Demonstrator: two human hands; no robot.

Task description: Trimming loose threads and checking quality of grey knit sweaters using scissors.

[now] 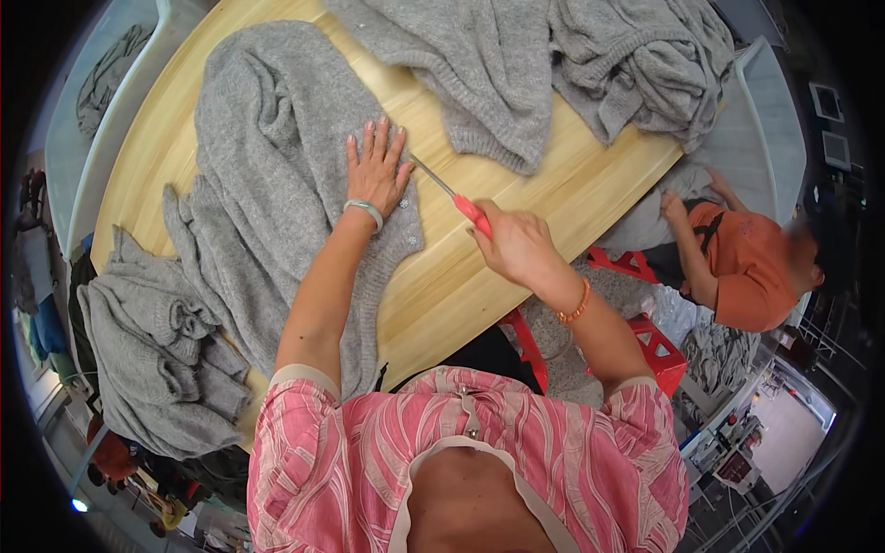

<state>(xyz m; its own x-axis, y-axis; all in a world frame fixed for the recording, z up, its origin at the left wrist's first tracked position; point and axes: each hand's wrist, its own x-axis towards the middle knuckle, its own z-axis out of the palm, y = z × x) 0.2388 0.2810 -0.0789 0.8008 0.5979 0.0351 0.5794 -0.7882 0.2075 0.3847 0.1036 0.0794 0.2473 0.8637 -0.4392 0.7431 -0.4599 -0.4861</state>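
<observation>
A grey knitted cardigan [267, 138] is spread on the wooden table. My left hand [376, 170] lies flat on its edge, fingers stretched out and pointing away from me. Small shiny buttons [411, 205] sit on the knit just right of that wrist. Closed round a red handle, my right hand [521, 241] holds a tool [472, 214] with a long, thin metal shaft. The shaft slants up and left, and its tip is close to my left thumb by the cardigan's edge. Whether the tip touches the knit I cannot tell.
More grey knitwear [479, 74] lies across the table's far side, with a bunched pile [645, 64] at far right. A crumpled garment [166, 350] hangs over the near left edge. Pale bins [765, 120] flank the table [442, 313]. A co-worker in orange [756, 267] sits at right near red stools [656, 355].
</observation>
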